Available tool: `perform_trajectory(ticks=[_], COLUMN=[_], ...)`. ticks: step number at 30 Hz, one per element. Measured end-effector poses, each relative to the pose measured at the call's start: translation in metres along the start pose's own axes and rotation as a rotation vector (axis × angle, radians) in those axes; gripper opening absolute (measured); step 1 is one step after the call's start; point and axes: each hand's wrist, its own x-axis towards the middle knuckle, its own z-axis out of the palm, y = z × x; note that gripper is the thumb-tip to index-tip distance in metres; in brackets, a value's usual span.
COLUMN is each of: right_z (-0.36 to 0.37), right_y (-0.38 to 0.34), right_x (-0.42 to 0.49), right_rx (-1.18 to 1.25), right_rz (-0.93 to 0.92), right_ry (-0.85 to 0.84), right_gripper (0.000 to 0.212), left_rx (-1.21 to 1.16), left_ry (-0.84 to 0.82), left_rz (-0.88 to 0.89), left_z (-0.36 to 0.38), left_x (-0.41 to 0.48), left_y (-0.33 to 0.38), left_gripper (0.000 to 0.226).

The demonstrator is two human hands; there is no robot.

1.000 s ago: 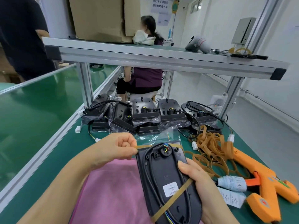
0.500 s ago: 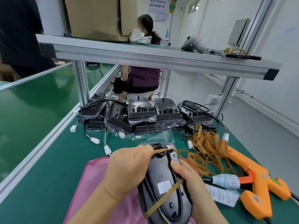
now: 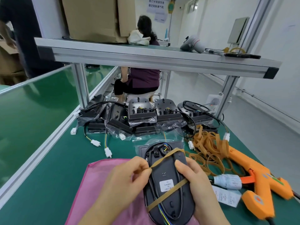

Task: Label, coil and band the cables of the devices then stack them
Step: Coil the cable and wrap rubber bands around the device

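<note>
A black oval device [image 3: 167,177] with a white label lies tilted in front of me over a pink cloth [image 3: 97,184]. Its black cable runs coiled along the device's edge. A tan rubber band [image 3: 164,157] crosses the device's upper end and again near the label. My left hand [image 3: 128,181] pinches the band at the device's left edge. My right hand [image 3: 193,181] grips the device's right side, thumb pressed on top. Several more black devices [image 3: 142,116] with loose cables and white connectors sit at the back of the green table.
A heap of tan rubber bands [image 3: 209,148] lies right of the device. An orange labelling gun [image 3: 259,181] and label strips [image 3: 227,196] sit at the right. A metal shelf [image 3: 146,56] spans overhead. A seated person [image 3: 141,78] is beyond the table.
My left hand drew the band over the device's top end, then slid down to the left edge. The band now lies diagonally across the upper end. The device was tilted and turned slightly.
</note>
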Motion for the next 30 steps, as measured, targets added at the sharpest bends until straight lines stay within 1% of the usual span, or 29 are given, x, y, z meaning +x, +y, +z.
perform_trajectory(ticks=[2, 4, 6, 9, 10, 12, 15, 17, 18, 20, 21, 24, 26, 28, 30], right_z=[0.003, 0.006, 0.008, 0.011, 0.012, 0.014, 0.016, 0.016, 0.016, 0.015, 0.015, 0.013, 0.011, 0.009, 0.010], right_y=[0.000, -0.002, -0.005, -0.011, -0.009, -0.003, 0.006, 0.009, 0.009, 0.010, 0.009, 0.008, 0.009, 0.012, 0.013], right_x=[-0.002, -0.003, -0.002, -0.002, -0.002, -0.003, -0.005, -0.006, -0.006, -0.006, -0.007, -0.006, -0.004, -0.003, -0.003], right_rx=[-0.021, -0.039, -0.043, -0.141, -0.164, -0.191, -0.264, -0.299, -0.325, -0.371, -0.396, -0.482, -0.471, -0.440, -0.391], right_rz=[-0.012, -0.032, -0.062, -0.134, -0.139, -0.132, -0.116, -0.110, -0.115, -0.139, -0.154, -0.176, -0.166, -0.153, -0.137], right_ry=[-0.010, -0.019, 0.001, 0.041, 0.049, 0.055, 0.089, 0.107, 0.112, 0.126, 0.132, 0.142, 0.148, 0.160, 0.134], right_gripper=[0.050, 0.049, 0.048, 0.050, 0.049, 0.040, 0.042, 0.041, 0.041, 0.041, 0.040, 0.033, 0.031, 0.030, 0.028], left_rx=[0.231, 0.364, 0.415, 0.408, 0.409, 0.471, 0.728, 0.866, 0.894, 0.866, 0.803, 0.435, 0.297, 0.288, 0.408], left_ry=[0.092, 0.186, 0.257, 0.295, 0.276, 0.190, -0.044, -0.151, -0.178, -0.187, -0.196, -0.296, -0.349, -0.352, -0.328], left_rz=[0.153, 0.220, 0.212, 0.243, 0.268, 0.303, 0.226, 0.197, 0.202, 0.189, 0.156, -0.032, -0.125, -0.128, -0.046], left_z=[-0.005, -0.007, -0.004, 0.003, 0.003, 0.004, 0.006, 0.010, 0.011, 0.012, 0.012, 0.012, 0.010, 0.008, 0.009], left_x=[0.005, 0.010, 0.013, 0.017, 0.022, 0.037, 0.059, 0.066, 0.068, 0.069, 0.069, 0.067, 0.067, 0.066, 0.063], left_y=[0.005, 0.012, 0.018, 0.028, 0.032, 0.043, 0.065, 0.069, 0.069, 0.068, 0.069, 0.065, 0.064, 0.062, 0.056], left_gripper=[0.013, 0.015, 0.016, 0.023, 0.026, 0.025, 0.017, 0.015, 0.017, 0.020, 0.021, 0.020, 0.026, 0.029, 0.024])
